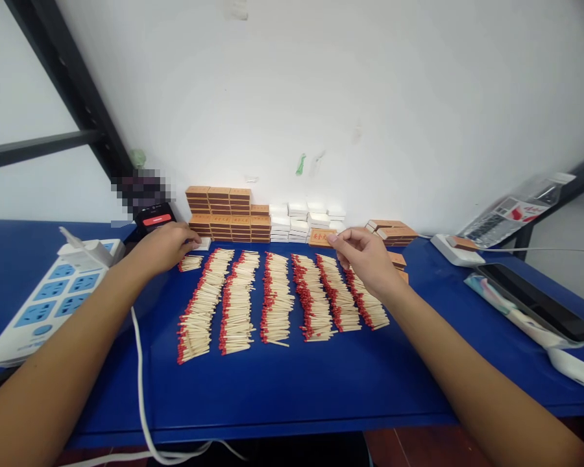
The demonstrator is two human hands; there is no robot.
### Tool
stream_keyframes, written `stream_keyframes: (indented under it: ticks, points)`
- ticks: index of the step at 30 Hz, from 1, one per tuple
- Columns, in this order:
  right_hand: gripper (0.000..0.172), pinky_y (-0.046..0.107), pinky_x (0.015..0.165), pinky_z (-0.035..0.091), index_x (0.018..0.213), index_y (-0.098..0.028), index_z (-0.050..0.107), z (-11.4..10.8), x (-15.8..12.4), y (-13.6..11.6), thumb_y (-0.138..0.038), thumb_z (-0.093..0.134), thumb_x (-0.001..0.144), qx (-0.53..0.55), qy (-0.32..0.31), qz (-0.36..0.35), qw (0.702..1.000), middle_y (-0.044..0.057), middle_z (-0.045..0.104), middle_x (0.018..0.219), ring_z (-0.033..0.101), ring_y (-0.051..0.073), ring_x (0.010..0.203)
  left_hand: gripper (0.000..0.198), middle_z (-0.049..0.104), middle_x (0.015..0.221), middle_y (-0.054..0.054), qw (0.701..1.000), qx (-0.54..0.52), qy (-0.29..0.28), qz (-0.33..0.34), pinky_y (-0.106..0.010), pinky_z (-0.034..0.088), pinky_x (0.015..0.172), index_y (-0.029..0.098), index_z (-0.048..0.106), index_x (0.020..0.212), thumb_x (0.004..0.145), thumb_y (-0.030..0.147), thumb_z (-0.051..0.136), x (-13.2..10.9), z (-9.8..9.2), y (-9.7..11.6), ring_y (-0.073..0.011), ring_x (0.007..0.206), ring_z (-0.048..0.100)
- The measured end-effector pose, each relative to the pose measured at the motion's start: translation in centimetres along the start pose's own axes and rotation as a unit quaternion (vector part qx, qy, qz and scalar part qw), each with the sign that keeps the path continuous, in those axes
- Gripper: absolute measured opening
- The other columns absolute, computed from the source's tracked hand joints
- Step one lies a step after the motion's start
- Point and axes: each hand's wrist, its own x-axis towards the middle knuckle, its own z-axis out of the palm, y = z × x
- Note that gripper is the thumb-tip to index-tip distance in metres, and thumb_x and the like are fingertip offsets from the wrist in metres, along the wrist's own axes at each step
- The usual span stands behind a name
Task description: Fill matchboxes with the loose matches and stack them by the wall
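Observation:
Several rows of red-tipped matches (pixel 277 295) lie side by side on the blue table (pixel 292 383). My left hand (pixel 163 248) reaches to the far left of the rows, fingers closed on a small white matchbox tray (pixel 203 244), just above a small bunch of matches (pixel 191 263). My right hand (pixel 365 256) hovers over the right rows, thumb and fingers pinched toward an orange matchbox sleeve (pixel 321 237); whether they hold anything is unclear. Behind the rows stand stacked orange matchboxes (pixel 226 214) and white inner trays (pixel 302 220).
A white and blue power strip (pixel 53 295) with a white cable (pixel 139 363) lies at left, a phone (pixel 154 217) behind it. More orange boxes (pixel 392 232) sit at right. A tablet (pixel 540 301), a white device (pixel 455 250) and a plastic bag (pixel 516 211) occupy the right edge.

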Motion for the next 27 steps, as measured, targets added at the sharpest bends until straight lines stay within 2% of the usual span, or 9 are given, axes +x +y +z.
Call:
stream_keyframes:
  ticks: [8,16,21,27]
  points:
    - [0.054,0.03,0.05,0.03,0.073,-0.023,0.059,-0.02,0.08,0.09,-0.071,0.081,0.079,0.005,-0.004,0.002,1.0,-0.002,0.053,0.059,0.043,0.012,0.052,0.044,0.076,0.11,-0.015,1.0,0.016,-0.009,0.002,-0.04,0.05,0.095,0.02,0.08,0.107,0.094,0.043,0.045,0.15,0.44,-0.53,-0.0305,0.107,0.068]
    - [0.054,0.03,0.049,0.03,0.071,-0.023,0.057,-0.01,-0.01,0.13,-0.071,0.081,0.08,-0.006,-0.003,-0.002,1.0,-0.003,0.051,0.058,0.041,0.012,0.051,0.032,0.07,0.103,-0.012,0.999,0.033,-0.031,-0.022,-0.038,0.049,0.092,0.022,0.077,0.095,0.094,0.039,0.05,0.19,0.71,-0.47,-0.0292,0.104,0.063]
    - [0.052,0.03,0.049,0.028,0.071,-0.023,0.057,-0.01,0.01,0.12,-0.068,0.081,0.081,-0.003,-0.003,-0.001,1.0,-0.003,0.05,0.057,0.041,0.011,0.051,0.027,0.065,0.106,-0.013,0.997,0.043,-0.034,-0.048,-0.043,0.049,0.096,0.022,0.074,0.099,0.089,0.041,0.058,-0.06,0.74,-0.4,-0.0334,0.11,0.06]
    - [0.049,0.031,0.05,0.027,0.072,-0.023,0.057,0.02,0.03,0.02,-0.064,0.081,0.083,-0.004,-0.005,-0.001,1.0,-0.003,0.051,0.058,0.041,0.012,0.051,0.025,0.064,0.109,-0.014,0.996,0.058,-0.044,-0.06,-0.045,0.048,0.101,0.021,0.071,0.099,0.089,0.04,0.058,0.06,0.43,-0.19,-0.0351,0.114,0.06]
